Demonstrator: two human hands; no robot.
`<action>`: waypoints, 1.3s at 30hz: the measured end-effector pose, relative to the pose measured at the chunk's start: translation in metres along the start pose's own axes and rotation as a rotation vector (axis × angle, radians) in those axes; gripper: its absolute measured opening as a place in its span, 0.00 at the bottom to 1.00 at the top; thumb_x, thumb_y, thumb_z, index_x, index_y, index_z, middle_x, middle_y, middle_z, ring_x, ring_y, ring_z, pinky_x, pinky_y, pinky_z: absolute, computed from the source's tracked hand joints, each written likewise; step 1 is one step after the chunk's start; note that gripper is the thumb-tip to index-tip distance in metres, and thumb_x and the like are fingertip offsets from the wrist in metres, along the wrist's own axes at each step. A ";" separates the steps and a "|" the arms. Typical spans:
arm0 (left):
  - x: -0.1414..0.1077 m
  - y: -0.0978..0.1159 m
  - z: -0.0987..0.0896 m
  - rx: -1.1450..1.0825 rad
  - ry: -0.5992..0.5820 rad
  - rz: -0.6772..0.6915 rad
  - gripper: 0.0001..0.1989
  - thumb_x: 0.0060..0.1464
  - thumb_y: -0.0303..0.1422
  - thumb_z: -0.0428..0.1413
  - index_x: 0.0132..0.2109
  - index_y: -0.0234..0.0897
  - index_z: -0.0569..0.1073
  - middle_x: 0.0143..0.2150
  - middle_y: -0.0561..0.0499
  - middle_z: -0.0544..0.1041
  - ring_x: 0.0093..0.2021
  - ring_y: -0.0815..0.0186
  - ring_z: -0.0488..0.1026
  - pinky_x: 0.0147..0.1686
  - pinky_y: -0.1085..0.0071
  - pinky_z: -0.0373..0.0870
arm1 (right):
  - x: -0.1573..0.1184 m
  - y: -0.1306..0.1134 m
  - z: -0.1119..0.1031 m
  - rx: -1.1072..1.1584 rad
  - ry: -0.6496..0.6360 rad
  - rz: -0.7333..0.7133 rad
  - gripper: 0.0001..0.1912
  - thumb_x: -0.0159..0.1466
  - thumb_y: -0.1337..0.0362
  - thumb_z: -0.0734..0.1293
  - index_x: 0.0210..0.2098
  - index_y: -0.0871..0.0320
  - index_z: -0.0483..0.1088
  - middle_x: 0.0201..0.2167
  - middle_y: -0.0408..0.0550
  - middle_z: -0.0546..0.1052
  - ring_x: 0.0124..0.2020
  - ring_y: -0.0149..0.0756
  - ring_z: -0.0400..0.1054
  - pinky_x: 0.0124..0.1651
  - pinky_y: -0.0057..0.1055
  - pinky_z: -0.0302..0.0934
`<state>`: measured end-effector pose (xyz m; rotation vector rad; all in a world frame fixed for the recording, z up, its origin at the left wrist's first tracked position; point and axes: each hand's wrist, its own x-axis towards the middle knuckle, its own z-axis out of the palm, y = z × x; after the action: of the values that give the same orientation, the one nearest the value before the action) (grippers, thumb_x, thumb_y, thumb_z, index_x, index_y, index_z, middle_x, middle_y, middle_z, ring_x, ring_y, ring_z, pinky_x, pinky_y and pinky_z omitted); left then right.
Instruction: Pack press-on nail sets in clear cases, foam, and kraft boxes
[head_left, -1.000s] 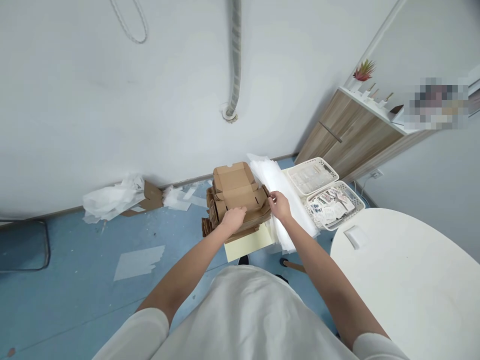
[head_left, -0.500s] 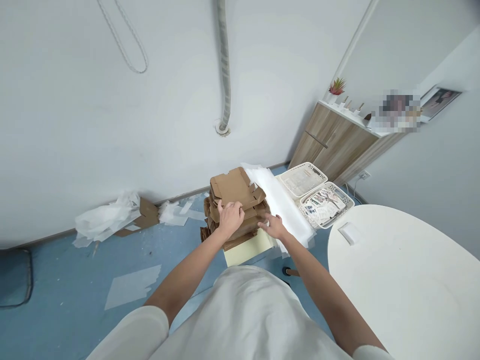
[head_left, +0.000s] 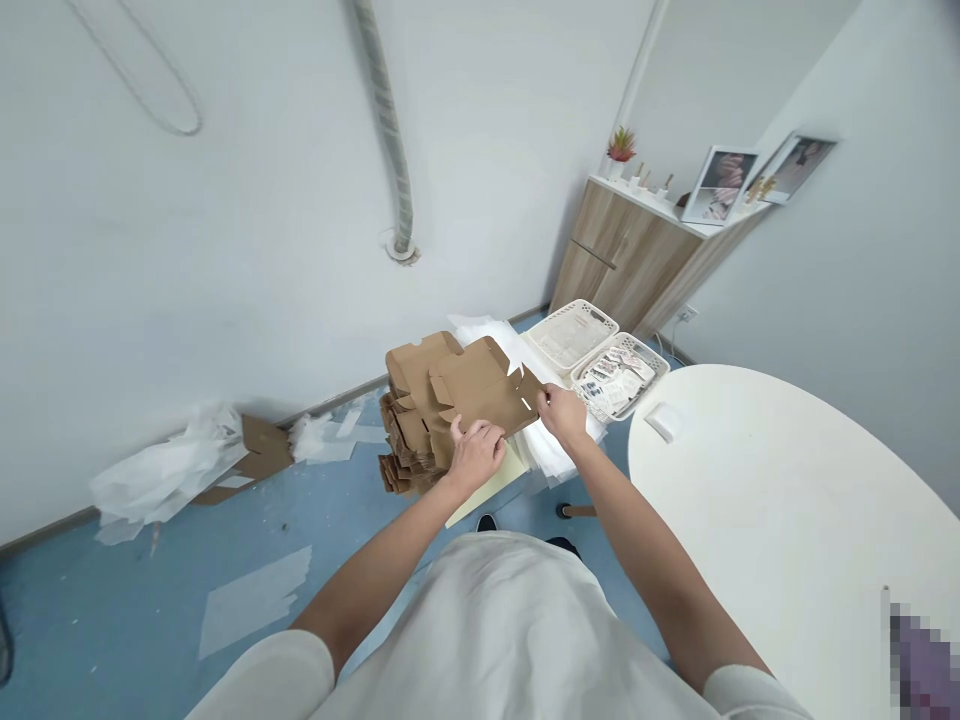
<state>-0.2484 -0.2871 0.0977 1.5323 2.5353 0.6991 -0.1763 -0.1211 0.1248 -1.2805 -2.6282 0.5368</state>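
Observation:
A flattened brown cardboard box [head_left: 472, 385] is lifted off and shifted to the right of a stack of similar flattened boxes [head_left: 409, 425]. My right hand [head_left: 564, 412] is closed on its right-hand flap. Along the near edge, my left hand [head_left: 478, 460] grips the same box with bent fingers; the fingertips are partly hidden. Beneath the stack, a pale yellow surface [head_left: 491, 485] shows at the front. White packing sheets [head_left: 559, 455] lie just right of the stack, partly under the lifted box.
Two white plastic baskets [head_left: 574, 335] stand beyond the sheets, one holding printed cards. A round white table [head_left: 780, 480] is at the right, with a small white object [head_left: 664, 422] near its edge. Crumpled white sheets [head_left: 172, 465] and a cardboard piece [head_left: 264, 447] lie along the wall.
The top box has come away from the stack and moved right. My right hand has closed on its flap; my left hand now holds its near edge. The camera view has turned right.

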 end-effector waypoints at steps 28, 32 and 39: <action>0.037 0.246 0.179 -0.550 -0.425 0.055 0.15 0.48 0.30 0.50 0.45 0.34 0.69 0.41 0.48 0.72 0.26 0.71 0.71 0.32 0.71 0.70 | -0.245 0.349 -0.089 0.327 0.600 0.808 0.15 0.57 0.58 0.55 0.33 0.58 0.70 0.23 0.47 0.73 0.24 0.35 0.66 0.31 0.28 0.55; 0.035 0.272 0.203 -0.378 -0.482 0.167 0.15 0.48 0.29 0.49 0.45 0.37 0.70 0.44 0.48 0.70 0.28 0.72 0.70 0.37 0.71 0.69 | -0.274 0.378 -0.077 0.352 0.451 0.891 0.15 0.58 0.57 0.54 0.28 0.56 0.69 0.21 0.46 0.73 0.23 0.35 0.64 0.29 0.28 0.54; 0.040 0.292 0.247 -0.296 -0.606 0.144 0.16 0.51 0.30 0.48 0.48 0.36 0.69 0.46 0.47 0.69 0.32 0.71 0.71 0.40 0.71 0.68 | -0.299 0.413 -0.052 0.416 0.280 0.956 0.17 0.58 0.58 0.52 0.29 0.56 0.70 0.27 0.47 0.75 0.28 0.35 0.66 0.31 0.29 0.54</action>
<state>0.0471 -0.0570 0.0095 1.5366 1.8123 0.4941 0.3235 -0.1092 0.0130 -2.1787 -1.4418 0.8700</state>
